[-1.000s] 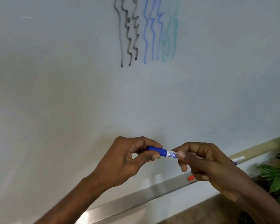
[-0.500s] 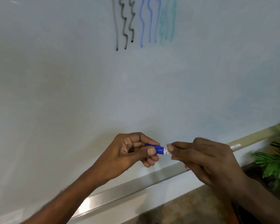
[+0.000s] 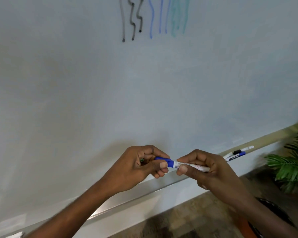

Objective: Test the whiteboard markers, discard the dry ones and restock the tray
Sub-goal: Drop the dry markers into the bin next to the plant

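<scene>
The whiteboard [image 3: 76, 83] fills most of the view, and the silver tray [image 3: 127, 201] runs along its bottom edge, rising from lower left to right. Near the top of the board are three black squiggles [image 3: 132, 19], then three blue lines [image 3: 159, 18], then a pale green scribble [image 3: 178, 16]. Low in the middle, in front of the board and above the tray, the left grip [image 3: 139, 169], a bare hand, is clamped with thumb and curled fingers on the blue cap [image 3: 163, 160] of a marker [image 3: 193, 166]. A small green thing [image 3: 141, 159] is tucked in the same palm, and what it is cannot be told. The cap meets the marker's white barrel, which lies nearly level. The right grip [image 3: 213, 176], also a bare hand, is clamped round that barrel with its thumb just beside the cap. Further right, a few loose markers [image 3: 237, 152] lie on the tray, well apart from the hands. A green plant [image 3: 292, 165] stands at the right edge.
</scene>
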